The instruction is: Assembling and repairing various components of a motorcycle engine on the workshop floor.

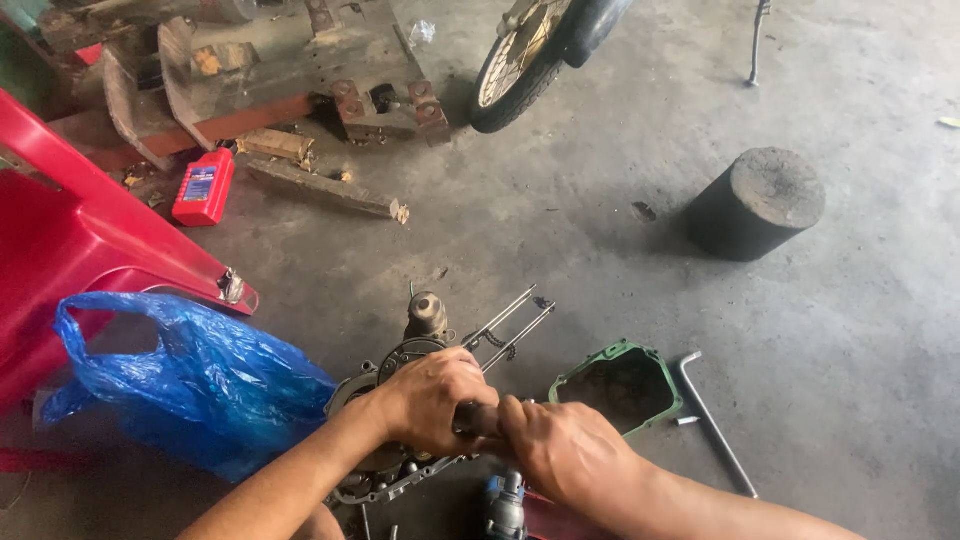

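Head view of 2 bare hands at work on an engine part (400, 420) lying on a concrete floor (560, 230). The left hand (432, 398) and the right hand (560, 448) are both closed around 1 dark tool handle (478, 418), knuckle to knuckle, directly over the engine part; the tool's working end is hidden beneath the fingers. Just beyond the grip, a short metal shaft (428, 314) stands up from the engine part, and 2 thin rods with a chain (510, 325) slant away to the upper right of it. Just right of the grip lies a green-edged gasket cover (618, 388), flat on the floor, and beyond that an L-shaped wrench (715, 425) with a small bolt (686, 420) beside it. Left of the grip, a crumpled blue plastic bag (190, 385) rests against the engine part, under the edge of a red plastic chair (70, 230). Well beyond the grip are a red oil bottle (204, 187), scraps of wood (320, 187), a motorcycle wheel (520, 62) and, to the far right, a dark round block (758, 203) standing on end.
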